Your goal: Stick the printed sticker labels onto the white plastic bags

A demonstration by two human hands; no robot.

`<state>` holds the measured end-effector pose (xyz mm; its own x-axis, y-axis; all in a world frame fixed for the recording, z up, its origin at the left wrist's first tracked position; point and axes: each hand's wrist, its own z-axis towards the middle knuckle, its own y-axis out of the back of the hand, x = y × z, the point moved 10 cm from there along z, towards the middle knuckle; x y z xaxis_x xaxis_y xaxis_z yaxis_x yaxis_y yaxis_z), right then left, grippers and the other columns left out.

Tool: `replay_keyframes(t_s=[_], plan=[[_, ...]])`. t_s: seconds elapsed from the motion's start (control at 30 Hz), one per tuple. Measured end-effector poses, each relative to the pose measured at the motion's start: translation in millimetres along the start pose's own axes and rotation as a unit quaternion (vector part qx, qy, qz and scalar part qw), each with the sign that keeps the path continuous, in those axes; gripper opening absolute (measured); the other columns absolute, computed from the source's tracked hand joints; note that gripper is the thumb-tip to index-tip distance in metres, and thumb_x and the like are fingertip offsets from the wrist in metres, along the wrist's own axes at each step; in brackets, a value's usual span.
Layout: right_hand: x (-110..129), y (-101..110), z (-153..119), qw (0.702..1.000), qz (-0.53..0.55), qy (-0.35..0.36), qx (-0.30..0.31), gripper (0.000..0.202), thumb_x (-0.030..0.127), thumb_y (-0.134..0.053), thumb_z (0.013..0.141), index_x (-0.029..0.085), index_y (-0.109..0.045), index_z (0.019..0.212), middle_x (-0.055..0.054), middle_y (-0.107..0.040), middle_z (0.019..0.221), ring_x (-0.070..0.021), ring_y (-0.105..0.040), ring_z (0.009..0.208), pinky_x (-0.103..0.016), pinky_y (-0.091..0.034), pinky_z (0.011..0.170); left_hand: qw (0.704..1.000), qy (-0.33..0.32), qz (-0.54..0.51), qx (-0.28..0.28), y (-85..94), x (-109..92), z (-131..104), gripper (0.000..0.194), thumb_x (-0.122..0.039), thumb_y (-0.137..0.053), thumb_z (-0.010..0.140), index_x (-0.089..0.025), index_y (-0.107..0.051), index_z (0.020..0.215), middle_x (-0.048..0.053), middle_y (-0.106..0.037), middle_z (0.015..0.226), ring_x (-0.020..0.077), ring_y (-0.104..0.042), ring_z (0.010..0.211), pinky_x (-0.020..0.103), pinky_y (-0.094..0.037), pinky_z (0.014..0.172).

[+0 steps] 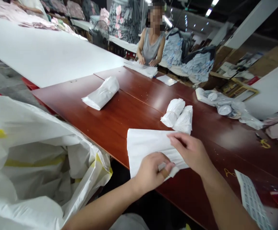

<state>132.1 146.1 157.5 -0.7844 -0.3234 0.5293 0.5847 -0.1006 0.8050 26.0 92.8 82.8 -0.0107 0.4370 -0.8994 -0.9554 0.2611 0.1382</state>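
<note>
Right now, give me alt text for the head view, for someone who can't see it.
A left hand and right hand are at layered white sheets on a reddish-brown table. Three white bundles lie beyond; a large white sack gapes at picture left, and another person is at the far edge.

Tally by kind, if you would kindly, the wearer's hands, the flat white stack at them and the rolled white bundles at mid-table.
Left hand and right hand: 2
Flat white stack: 1
Rolled white bundles: 3
Total: 6
</note>
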Motion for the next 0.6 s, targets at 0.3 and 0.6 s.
replay_keyframes(t_s=[0.3,0.6], plan=[[-13,-23,-77,0.997,-0.033,-0.031,-0.067,0.018,0.032,-0.060,0.097,0.027,-0.073,0.110,-0.003,-0.074,0.099,-0.0173,-0.069,0.075,-0.028,-0.058,0.065,0.974,0.182,-0.128,-0.032,-3.4,61,-5,0.046,-0.057,-0.056,0.098,-0.016,-0.064,0.081,-0.001,-0.063,0.071,0.0135,-0.055,0.068,0.023,-0.041,0.062],[-14,0,-120,0.992,0.074,-0.029,-0.094,0.004,0.026,-0.067,0.093,0.025,-0.071,0.093,-0.004,-0.072,0.106,-0.0178,-0.070,0.092,-0.027,-0.058,0.076,0.990,0.123,0.003,0.066,-9.0,32,2,0.030,-0.041,-0.052,0.102,-0.018,-0.066,0.091,0.004,-0.075,0.093,0.0193,-0.069,0.086,0.029,-0.053,0.078]])
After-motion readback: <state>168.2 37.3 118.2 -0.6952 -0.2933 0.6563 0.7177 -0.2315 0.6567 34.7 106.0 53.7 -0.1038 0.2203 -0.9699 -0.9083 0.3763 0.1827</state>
